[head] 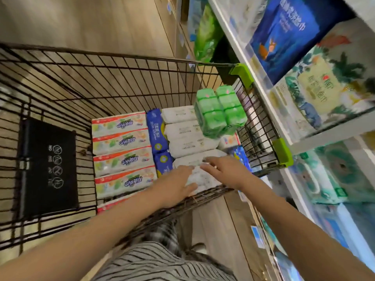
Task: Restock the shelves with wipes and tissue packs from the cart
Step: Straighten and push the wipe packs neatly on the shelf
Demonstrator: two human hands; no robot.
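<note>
Both grips spread: your left hand (178,182) sat at 9 o'clock of the white wipes pack (203,179), right hand (221,169) at 3, along its long axis.

There is one wire cart (121,54). On its left side lie five orange-and-white tissue packs (121,142), the nearest one half hidden. Beside them are two blue packs (157,130), and a third blue pack (239,157) is at the right wall. The white wipes packs (188,138) seem to be five, but blur makes this uncertain. Two green bundles (219,112) lie on top. Two hands are inside: left hand (176,183), right hand (223,169).
</note>
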